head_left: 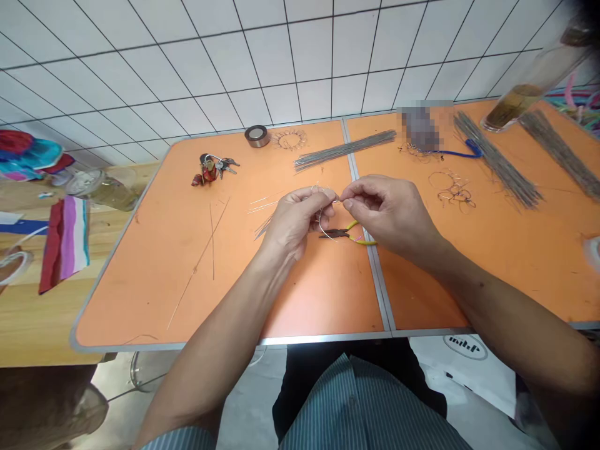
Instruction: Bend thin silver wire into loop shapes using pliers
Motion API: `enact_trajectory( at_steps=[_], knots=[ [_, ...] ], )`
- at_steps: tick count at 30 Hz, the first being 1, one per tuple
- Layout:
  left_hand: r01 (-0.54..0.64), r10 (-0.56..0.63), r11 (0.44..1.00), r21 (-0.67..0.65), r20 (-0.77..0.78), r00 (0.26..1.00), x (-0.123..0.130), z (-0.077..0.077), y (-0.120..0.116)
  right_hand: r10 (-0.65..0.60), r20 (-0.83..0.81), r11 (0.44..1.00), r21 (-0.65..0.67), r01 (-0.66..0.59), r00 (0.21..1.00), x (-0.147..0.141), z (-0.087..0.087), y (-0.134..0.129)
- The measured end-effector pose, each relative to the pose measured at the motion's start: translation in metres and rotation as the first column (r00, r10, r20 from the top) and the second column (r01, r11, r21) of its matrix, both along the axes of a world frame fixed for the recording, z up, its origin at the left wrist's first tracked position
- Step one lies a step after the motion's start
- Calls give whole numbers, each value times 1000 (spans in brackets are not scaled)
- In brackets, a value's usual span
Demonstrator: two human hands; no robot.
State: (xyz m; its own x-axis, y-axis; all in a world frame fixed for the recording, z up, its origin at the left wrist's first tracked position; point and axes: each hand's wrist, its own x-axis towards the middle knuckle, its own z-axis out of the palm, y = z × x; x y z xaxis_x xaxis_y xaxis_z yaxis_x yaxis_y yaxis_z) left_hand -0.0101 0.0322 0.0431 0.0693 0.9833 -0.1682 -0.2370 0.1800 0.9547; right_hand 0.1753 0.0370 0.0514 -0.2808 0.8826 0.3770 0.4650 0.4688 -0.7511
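Over the middle of the orange table (300, 294), my left hand (300, 219) pinches a thin, curved silvery wire (323, 224), part of it looping below the fingers. My right hand (387, 209) meets it from the right, thumb and forefinger closed on the wire's end at the left fingertips. The exact shape of the wire between the fingers is partly hidden. Beneath the hands lie pliers (340, 233) with dark jaws and yellow handles, partly covered by my right hand. A few straight wires (263, 226) stick out on the table beside my left hand.
Bundles of straight wire (347, 149) lie toward the back, with more at right (499, 159). Bent wire pieces (454, 192), a tape roll (257, 135), keys (225, 166) and loose wires (199, 259) lie around. A bottle with amber liquid (515, 103) stands at back right.
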Motion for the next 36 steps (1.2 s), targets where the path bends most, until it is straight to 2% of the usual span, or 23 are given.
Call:
enact_trajectory(
  at_steps=[8,16,25,29,32,34,36],
  knots=[
    [38,-37,999,15,-46,998,-2,0,0,47,131,995,81,-58,990,6,9,-1],
    [34,-35,995,98,10,999,-2,-6,1,38,220,978,190,-82,975,8,9,0],
    [-34,47,971,236,-50,998,0,-7,1,4,181,990,141,-30,983,3,11,-2],
    [-92,107,965,244,-49,993,-2,-6,3,-78,163,992,107,60,984,17,19,-3],
    [-124,142,962,242,-59,988,-3,-4,4,-129,338,989,108,98,932,35,16,0],
    [-133,153,959,251,-61,986,-4,-3,4,-61,542,995,97,10,838,44,6,1],
    [-136,157,953,271,-55,986,-5,-3,4,64,703,985,69,-157,708,47,-6,1]
  ],
)
